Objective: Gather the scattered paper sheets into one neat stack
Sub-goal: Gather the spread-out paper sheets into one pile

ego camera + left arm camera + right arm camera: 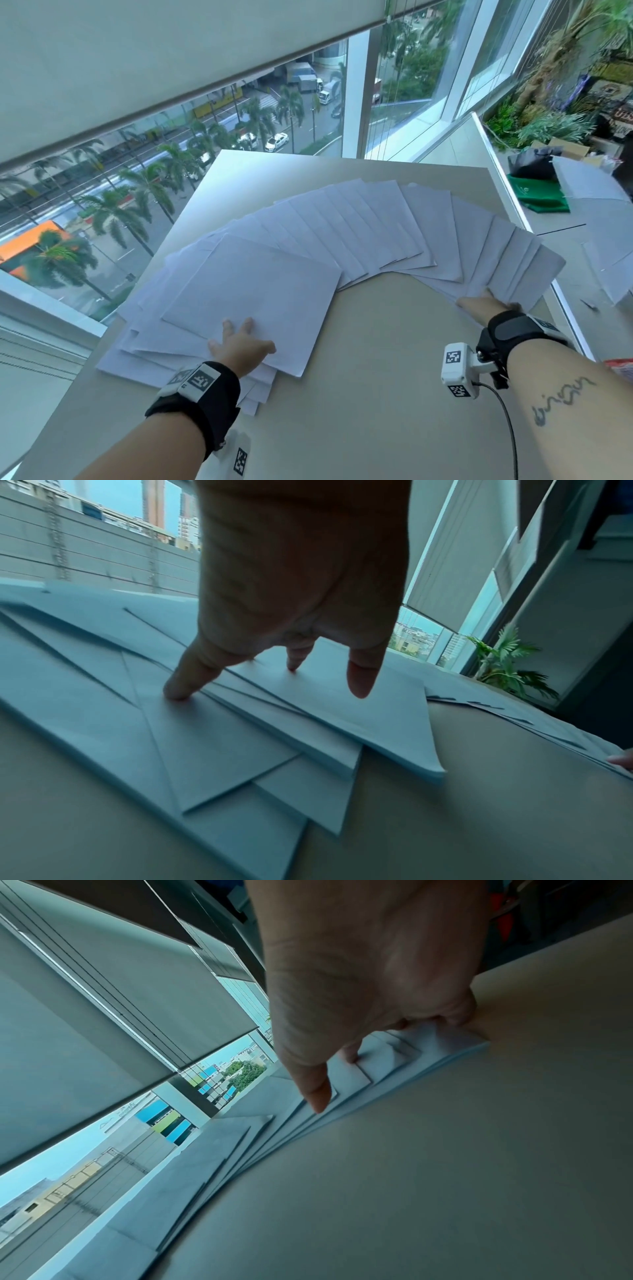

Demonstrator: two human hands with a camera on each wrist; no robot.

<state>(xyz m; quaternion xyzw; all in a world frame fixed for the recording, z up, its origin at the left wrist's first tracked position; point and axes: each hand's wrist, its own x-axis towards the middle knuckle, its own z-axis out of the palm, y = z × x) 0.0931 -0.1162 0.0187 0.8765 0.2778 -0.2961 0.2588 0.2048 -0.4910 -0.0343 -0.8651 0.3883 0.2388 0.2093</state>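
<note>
Several white paper sheets (pixel 370 226) lie fanned in an arc across the beige table (pixel 376 377). A thicker, untidy pile (pixel 239 291) forms the fan's left end. My left hand (pixel 239 339) rests on that pile's near edge. In the left wrist view my left hand (pixel 274 680) has spread fingertips (pixel 178 693) pressing on the sheets (pixel 240 745). My right hand (pixel 486 301) lies on the near corners of the fan's right end. In the right wrist view my right hand (pixel 377 1056) has its thumb (pixel 316 1093) and bent fingers touching the overlapped corners (pixel 387 1056).
The table's right edge (pixel 561 301) runs just beyond the right end of the fan. Past it, a lower surface holds more paper (pixel 582 181), a green cloth (pixel 541 198) and a black bag (pixel 531 162). Windows stand behind and left of the table.
</note>
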